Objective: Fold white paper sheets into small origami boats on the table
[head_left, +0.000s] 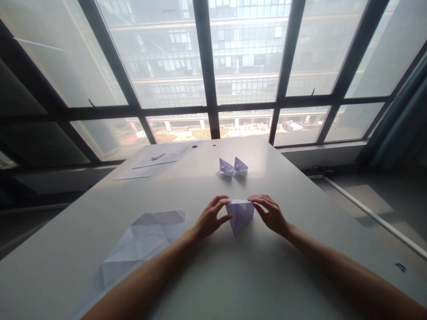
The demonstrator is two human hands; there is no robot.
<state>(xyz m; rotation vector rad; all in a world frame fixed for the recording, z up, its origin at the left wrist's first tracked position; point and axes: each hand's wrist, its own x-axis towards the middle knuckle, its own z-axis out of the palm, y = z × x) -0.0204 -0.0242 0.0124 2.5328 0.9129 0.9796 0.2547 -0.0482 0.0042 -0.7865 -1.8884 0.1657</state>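
Note:
A folded white paper piece with a pointed lower end stands between my hands over the table. My left hand has its thumb and fingers closed on the paper's left side. At the upper right corner, my right hand pinches the paper with its fingertips. Straight ahead of them, a folded paper boat shape sits close beside a second one, both with raised points. To the left of my left forearm lies an unfolded paper sheet with many creases.
Several flat paper sheets lie at the table's far left, with a small pale object on top. The white table reaches toward large windows. A small dark item shows near its right edge.

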